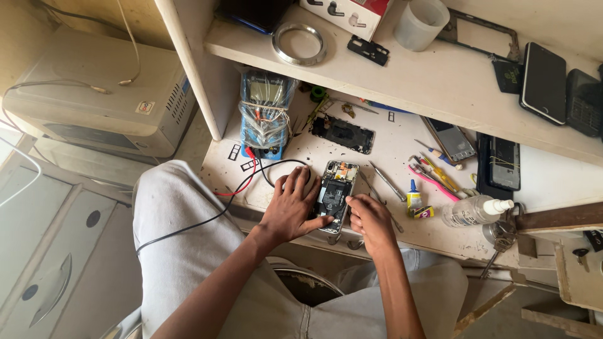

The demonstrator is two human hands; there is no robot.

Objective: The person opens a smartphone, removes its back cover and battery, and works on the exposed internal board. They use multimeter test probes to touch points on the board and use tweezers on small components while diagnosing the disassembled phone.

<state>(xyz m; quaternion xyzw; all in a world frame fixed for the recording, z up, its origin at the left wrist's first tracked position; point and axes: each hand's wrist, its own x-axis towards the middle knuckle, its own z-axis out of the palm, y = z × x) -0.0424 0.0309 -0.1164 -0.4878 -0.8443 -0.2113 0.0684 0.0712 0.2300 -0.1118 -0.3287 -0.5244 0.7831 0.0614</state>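
An opened phone (335,191) with its back off lies on the white worktop (402,147), its battery and boards showing. My left hand (290,207) rests flat beside it, thumb pressed against its lower left edge. My right hand (370,221) is curled at the phone's lower right edge, fingertips touching it; whether it holds a small tool is hidden.
A plastic-wrapped multimeter (265,113) stands at the back left, its red and black leads (251,179) trailing over my lap. Screwdrivers and tweezers (433,169), a glue tube (413,194), a clear bottle (474,210) and more phones (502,163) lie right. A shelf (440,75) hangs above.
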